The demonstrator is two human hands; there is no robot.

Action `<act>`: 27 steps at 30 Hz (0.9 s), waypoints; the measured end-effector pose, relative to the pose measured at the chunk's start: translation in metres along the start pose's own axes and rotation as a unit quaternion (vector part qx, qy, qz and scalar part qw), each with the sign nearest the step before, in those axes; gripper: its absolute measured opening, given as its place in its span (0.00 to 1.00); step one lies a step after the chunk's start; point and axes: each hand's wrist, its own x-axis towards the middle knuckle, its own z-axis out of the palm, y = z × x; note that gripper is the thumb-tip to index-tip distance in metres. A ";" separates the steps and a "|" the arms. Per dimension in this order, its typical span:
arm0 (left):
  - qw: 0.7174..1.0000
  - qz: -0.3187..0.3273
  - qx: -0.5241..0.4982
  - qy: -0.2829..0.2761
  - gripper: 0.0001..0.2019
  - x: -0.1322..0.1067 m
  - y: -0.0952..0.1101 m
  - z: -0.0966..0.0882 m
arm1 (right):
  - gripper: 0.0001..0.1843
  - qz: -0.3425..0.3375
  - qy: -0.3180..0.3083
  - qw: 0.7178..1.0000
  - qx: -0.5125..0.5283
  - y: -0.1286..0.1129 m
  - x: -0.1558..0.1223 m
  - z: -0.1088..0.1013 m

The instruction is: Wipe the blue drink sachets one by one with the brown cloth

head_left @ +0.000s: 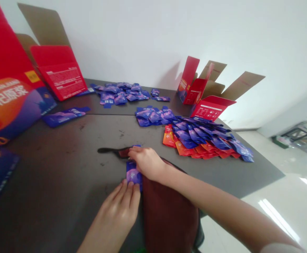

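A purple sachet (133, 174) lies flat on the dark table between my two hands. The fingers of my left hand (121, 202) are stretched out, their tips resting on the sachet's lower end; the thumb is hidden. My right hand (146, 161) is closed over the sachet's upper end, gripping a dark red cloth with black edging (169, 214), possibly an apron. A black strap (107, 150) of this cloth sticks out to the left of the fingers. The rest of the cloth hangs over the table's front edge, under my right forearm.
Purple sachets (195, 130) overlap orange ones (192, 150) at the right. More purple sachets lie in piles (121, 92) along the back. Open red boxes stand back right (208, 109) and left (61, 79), with a large box (6, 91) nearest. One purple packet (65, 116) lies beside it.
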 end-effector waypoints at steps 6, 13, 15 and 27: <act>0.996 -0.053 -0.069 -0.034 0.21 -0.003 0.001 0.002 | 0.14 0.087 0.034 0.996 -0.011 0.019 0.031 -0.022; 0.998 -0.039 -0.048 -0.032 0.21 -0.010 0.001 0.005 | 0.13 -0.042 0.053 0.996 0.056 -0.024 -0.051 -0.045; 0.998 -0.020 -0.041 -0.031 0.22 -0.010 0.000 0.005 | 0.12 -0.075 0.017 0.996 0.051 -0.026 -0.060 -0.028; 0.994 -0.056 -0.075 -0.064 0.22 -0.008 -0.001 0.004 | 0.16 -0.030 0.021 0.999 0.029 0.012 0.012 -0.001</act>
